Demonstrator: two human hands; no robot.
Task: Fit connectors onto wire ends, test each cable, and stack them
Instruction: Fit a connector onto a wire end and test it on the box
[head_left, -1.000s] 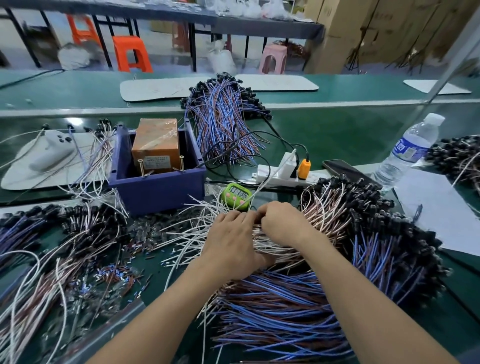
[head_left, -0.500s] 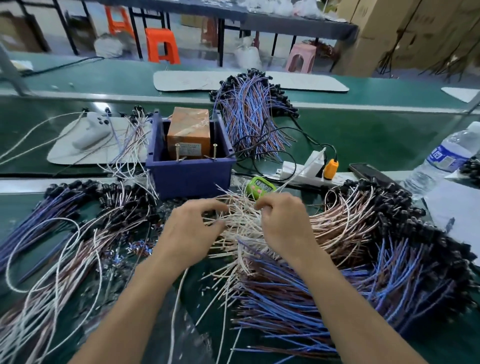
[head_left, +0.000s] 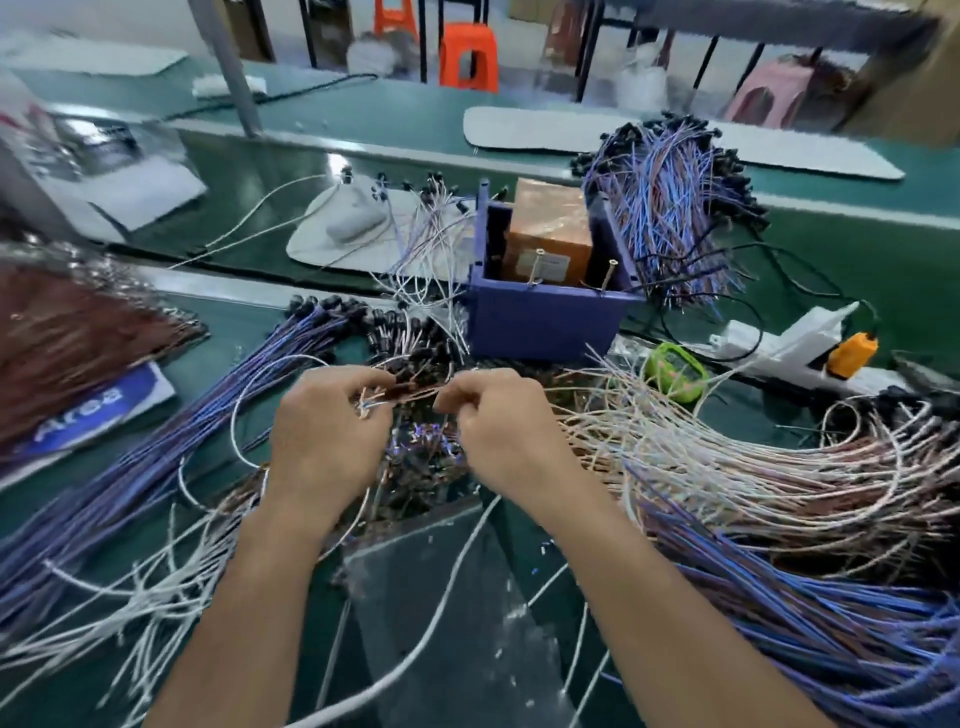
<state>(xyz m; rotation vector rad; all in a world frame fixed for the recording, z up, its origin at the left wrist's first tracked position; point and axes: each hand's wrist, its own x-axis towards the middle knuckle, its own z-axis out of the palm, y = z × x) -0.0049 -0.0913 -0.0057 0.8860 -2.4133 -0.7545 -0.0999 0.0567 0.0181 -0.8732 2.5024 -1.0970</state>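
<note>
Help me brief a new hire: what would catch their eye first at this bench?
The left hand and right hand meet at centre, pinching thin wires between them. Blue cables sprawl left, pale cables right, and a blue bin holding an orange box stands behind.

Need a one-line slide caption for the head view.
Left hand and right hand pinch a thin wire between them over heaped cable bundles, blue bin behind.

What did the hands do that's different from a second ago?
Both hands left the wire pile and moved left, in front of the blue box. The left hand and right hand now pinch one wire stretched between them. The view swung left too. Box, pile and green timer stayed put.
</note>
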